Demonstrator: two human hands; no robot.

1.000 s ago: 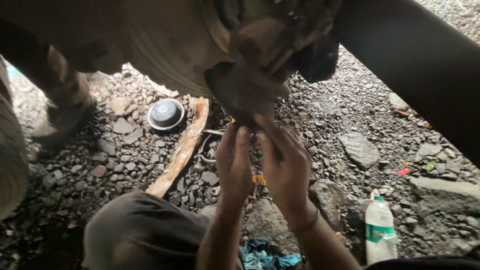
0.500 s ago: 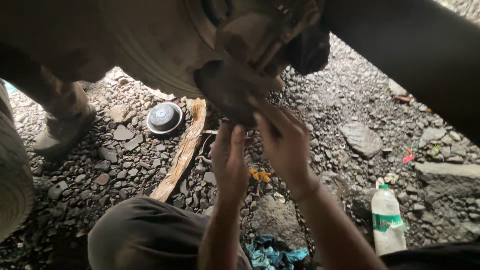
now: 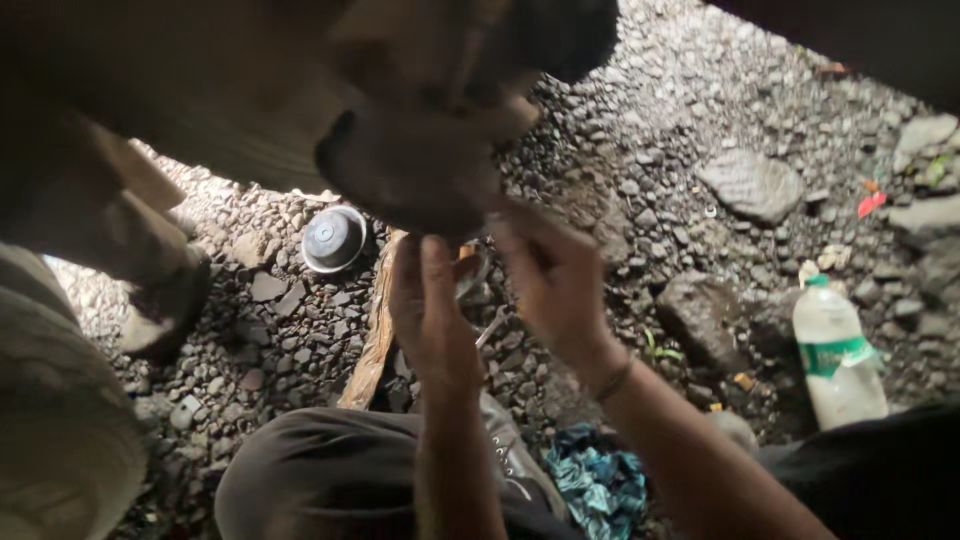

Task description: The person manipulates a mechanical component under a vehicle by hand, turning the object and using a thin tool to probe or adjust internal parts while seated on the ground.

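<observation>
While both arms reach up from the lower edge of the view, the scene breaks down like this:

Left hand: the left hand [image 3: 425, 300] is raised with its fingers straight and close together, the tips against the underside of the dark metal part [image 3: 415, 165] overhead; it is flat rather than curled, and nothing shows in its grasp.

Right hand: the right hand [image 3: 550, 280] is beside it, fingers bent and drawn toward the thumb at the same part's lower edge; whether anything is pinched between them I cannot tell, as blur and shadow hide the tips.

Metal part: it hangs just above the hands, in the upper middle of the view, blurred and dark.

Room overhead: tight; the machine's underside fills the whole top left, and a dark beam [image 3: 860, 40] crosses the top right corner.

Room below: the person's knee [image 3: 320, 480] and a blue cloth [image 3: 600, 480] sit right under the forearms.

Room to the sides: open gravel [image 3: 660, 130] lies to the right, with a large flat stone [image 3: 750, 185] and a plastic bottle [image 3: 835, 360] well apart from the hands; to the left lie a wooden strip [image 3: 375, 340] and a round metal cap [image 3: 333, 238], near but not touching the left hand.

Left edge: a pale tyre wall [image 3: 50, 430] closes that side.

Change since half a second ago: the view has dropped closer, so the metal part looks larger; both hands stay at it, in much the same pose.
</observation>
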